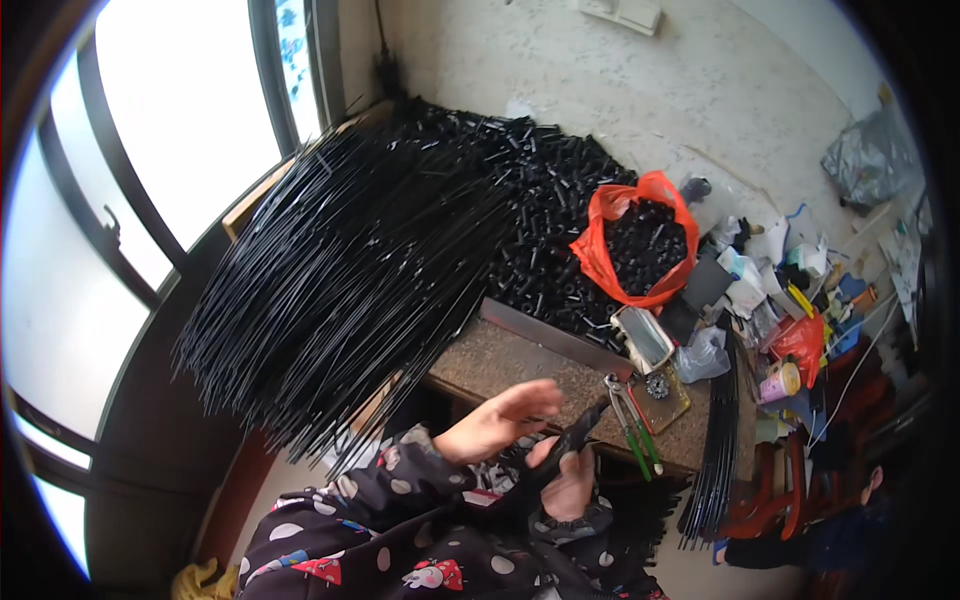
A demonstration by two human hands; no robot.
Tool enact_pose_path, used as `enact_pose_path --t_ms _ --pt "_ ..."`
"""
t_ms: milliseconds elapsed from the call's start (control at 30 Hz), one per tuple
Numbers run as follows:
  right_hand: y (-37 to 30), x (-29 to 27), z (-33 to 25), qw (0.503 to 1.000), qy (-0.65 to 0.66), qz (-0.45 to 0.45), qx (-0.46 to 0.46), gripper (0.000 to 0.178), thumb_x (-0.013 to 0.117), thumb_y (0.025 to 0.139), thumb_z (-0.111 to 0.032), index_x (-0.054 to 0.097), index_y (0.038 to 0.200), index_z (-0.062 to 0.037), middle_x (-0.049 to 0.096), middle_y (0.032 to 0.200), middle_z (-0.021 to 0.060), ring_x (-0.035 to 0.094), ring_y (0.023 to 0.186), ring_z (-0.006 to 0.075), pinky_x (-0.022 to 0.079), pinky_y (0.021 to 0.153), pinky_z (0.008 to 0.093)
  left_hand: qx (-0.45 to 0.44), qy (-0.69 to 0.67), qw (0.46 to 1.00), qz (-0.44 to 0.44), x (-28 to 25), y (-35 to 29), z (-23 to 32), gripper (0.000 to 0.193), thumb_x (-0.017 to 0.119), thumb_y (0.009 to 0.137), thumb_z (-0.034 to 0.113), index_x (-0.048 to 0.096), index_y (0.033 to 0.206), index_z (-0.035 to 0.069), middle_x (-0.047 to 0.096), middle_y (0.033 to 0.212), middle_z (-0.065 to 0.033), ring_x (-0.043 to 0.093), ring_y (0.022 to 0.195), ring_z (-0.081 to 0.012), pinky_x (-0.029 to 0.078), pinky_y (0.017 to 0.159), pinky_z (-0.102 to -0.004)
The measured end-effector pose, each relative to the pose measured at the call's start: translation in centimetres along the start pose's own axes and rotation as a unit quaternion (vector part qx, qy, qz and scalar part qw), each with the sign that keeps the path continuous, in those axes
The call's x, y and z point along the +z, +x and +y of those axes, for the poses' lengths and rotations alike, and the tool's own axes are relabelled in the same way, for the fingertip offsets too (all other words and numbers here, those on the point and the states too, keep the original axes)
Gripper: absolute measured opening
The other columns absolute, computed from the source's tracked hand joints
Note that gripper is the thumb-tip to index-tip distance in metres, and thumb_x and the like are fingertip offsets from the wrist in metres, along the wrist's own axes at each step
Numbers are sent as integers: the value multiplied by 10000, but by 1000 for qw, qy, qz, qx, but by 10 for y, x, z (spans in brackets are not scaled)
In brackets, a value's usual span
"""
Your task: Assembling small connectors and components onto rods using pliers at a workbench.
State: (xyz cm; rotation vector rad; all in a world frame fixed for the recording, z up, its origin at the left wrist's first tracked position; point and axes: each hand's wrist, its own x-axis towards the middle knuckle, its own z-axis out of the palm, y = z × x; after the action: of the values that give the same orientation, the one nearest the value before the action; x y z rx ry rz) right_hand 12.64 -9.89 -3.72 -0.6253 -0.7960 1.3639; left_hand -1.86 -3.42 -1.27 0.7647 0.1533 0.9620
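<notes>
Black piece (578, 432) gripped between thumb and fingers of right hand (568, 490), seen jutting past fingertips. Left hand (492, 424) held open, fingers extended rightward, blurred, nothing seen gripped. Slip judged possible if right pinch is loosened; green-handled pliers (639, 436), lying just beyond right fingers, could be knocked if piece is swung outward. Long axis slanted: far end pointed away from body and rightward, toward pliers; near end unclear among fingers.

Left hand (503, 420) extends its fingers; right hand (569, 487) grips.
</notes>
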Motion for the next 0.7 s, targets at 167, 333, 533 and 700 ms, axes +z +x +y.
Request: enact_pose_path --t_ms 167,333,533,700 --pt "3 28 1 979 -61 154 -115 228 557 861 -135 511 1045 -10 577 992 49 533 850 111 419 792 270 90 480 871 -44 30 -8 28 1013 819 550 377 289 1333 14 400 1268 -157 394 1173 -246 315 969 -357" --pt "-9 27 2 977 -162 96 -100 137 615 803 -2 587 933 32 573 978 40 549 818 88 440 703 198 118 512 848 72 31 -7 24 366 785 655 169 586 917 7 581 800 -72 574 709 -155 459 646 -265" --pt "-3 10 -6 984 -163 38 -54 179 619 797 14 605 973 38 598 972 48 562 862 100 440 763 219 60 352 932 -64 8 -27 20 813 772 660 66 301 1319 -4 421 1288 -111 410 1182 -172 339 967 -314" --pt "4 -6 -11 993 -69 86 -38 244 616 794 26 580 1035 42 628 942 43 567 853 95 432 797 215 -44 741 656 -139 -20 -76 -37 1163 776 558 376 56 1369 -44 53 1419 -274 95 1327 -404 156 1014 -576"
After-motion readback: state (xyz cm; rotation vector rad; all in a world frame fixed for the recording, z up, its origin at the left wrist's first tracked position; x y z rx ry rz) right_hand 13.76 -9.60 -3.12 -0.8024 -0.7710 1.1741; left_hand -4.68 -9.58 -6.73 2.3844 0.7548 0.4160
